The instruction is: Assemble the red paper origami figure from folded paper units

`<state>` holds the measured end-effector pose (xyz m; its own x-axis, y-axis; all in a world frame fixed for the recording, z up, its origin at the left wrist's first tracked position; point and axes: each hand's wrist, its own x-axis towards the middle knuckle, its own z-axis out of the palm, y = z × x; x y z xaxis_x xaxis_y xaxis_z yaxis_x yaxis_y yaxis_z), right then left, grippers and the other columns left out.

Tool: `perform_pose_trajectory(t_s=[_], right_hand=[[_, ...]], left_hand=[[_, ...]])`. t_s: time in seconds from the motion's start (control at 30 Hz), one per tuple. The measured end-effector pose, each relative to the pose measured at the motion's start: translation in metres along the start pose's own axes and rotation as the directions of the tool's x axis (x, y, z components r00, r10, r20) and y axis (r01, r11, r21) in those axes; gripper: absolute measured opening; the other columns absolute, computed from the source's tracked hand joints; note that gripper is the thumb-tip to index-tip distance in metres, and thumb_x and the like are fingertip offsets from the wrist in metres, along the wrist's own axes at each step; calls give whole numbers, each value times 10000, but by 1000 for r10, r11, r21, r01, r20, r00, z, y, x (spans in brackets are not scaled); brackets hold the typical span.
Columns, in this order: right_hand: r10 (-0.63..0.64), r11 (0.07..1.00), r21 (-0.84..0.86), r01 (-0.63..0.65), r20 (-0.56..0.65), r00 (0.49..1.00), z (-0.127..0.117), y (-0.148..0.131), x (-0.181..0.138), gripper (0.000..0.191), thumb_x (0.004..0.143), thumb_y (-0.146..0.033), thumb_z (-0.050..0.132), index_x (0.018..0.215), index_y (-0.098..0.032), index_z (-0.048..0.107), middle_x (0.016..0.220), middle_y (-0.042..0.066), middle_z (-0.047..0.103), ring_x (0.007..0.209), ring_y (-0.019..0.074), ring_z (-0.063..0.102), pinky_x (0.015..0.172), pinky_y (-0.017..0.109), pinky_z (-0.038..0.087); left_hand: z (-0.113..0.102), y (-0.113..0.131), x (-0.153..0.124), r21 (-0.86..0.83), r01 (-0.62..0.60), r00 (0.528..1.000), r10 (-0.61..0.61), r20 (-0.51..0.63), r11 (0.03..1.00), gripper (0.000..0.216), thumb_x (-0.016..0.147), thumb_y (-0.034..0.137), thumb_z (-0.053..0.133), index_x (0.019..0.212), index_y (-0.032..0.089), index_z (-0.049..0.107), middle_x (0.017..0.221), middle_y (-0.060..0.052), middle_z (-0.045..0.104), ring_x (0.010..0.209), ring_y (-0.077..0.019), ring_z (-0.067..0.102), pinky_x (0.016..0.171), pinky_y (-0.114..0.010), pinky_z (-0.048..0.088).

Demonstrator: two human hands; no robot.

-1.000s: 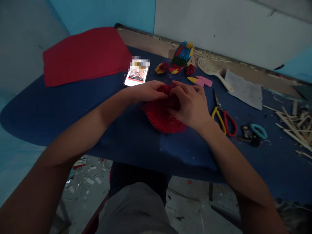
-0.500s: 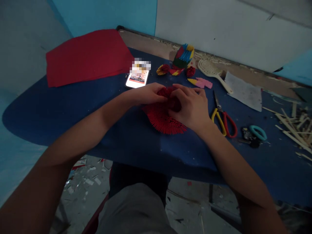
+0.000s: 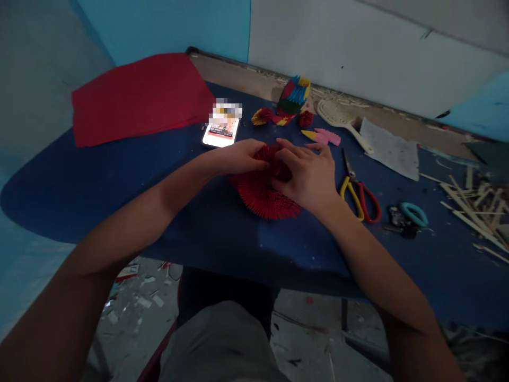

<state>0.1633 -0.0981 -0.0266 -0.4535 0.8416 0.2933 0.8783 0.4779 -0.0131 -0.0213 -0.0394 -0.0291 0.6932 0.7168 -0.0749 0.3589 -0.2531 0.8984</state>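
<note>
On a blue worktop (image 3: 214, 228), a red pleated piece (image 3: 267, 201) fans toward the person from beneath both hands, no clear long axis showing; the left hand (image 3: 242, 156) pinches its far-left part; the right hand (image 3: 308, 172), equally near, grasps its far-right side, fingers curled.
</note>
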Motion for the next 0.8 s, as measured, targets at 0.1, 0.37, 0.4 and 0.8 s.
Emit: perform_pose_trajectory(t_s=[0.1, 0.37, 0.4, 0.8], right_hand=[[-13, 1000, -7, 13, -4, 1000, 0, 0, 0, 315, 787, -284, 593, 1094, -223, 630, 1416, 109, 592, 1107, 329, 634, 956, 503, 320], [-10, 999, -33, 11, 40, 999, -3, 2, 3, 386, 817, -306, 608, 1192, -218, 602, 1357, 115, 630, 1107, 313, 634, 999, 516, 326], [-3, 1000, -30, 4, 43, 999, -4, 4, 3, 457, 808, -326, 629, 1246, -207, 574, 1362, 132, 619, 1141, 325, 617, 988, 513, 345], [96, 995, -40, -93, 82, 992, -2, -8, -1, 797, 787, -317, 667, 1502, -167, 348, 1454, 196, 500, 1182, 353, 568, 867, 462, 483]], left_hand=[[-1, -4, 2, 30, -6, 1000, 6, -3, 1000, 206, 788, 246, 600, 937, 110, 638, 921, -53, 687, 842, -176, 624, 758, -268, 475], [-2, -8, 3, -5, 9, 1000, -9, -13, 1000, 237, 750, 263, 623, 934, 118, 659, 899, -76, 695, 852, -202, 643, 758, -301, 504], [-2, -9, 3, -30, 17, 1000, -17, -10, 999, 234, 750, 261, 625, 934, 122, 662, 900, -77, 699, 845, -202, 648, 754, -303, 510], [2, -13, 10, -86, -21, 990, 9, -138, 996, 261, 782, 295, 628, 976, 130, 683, 949, -60, 718, 882, -164, 646, 808, -291, 505]])
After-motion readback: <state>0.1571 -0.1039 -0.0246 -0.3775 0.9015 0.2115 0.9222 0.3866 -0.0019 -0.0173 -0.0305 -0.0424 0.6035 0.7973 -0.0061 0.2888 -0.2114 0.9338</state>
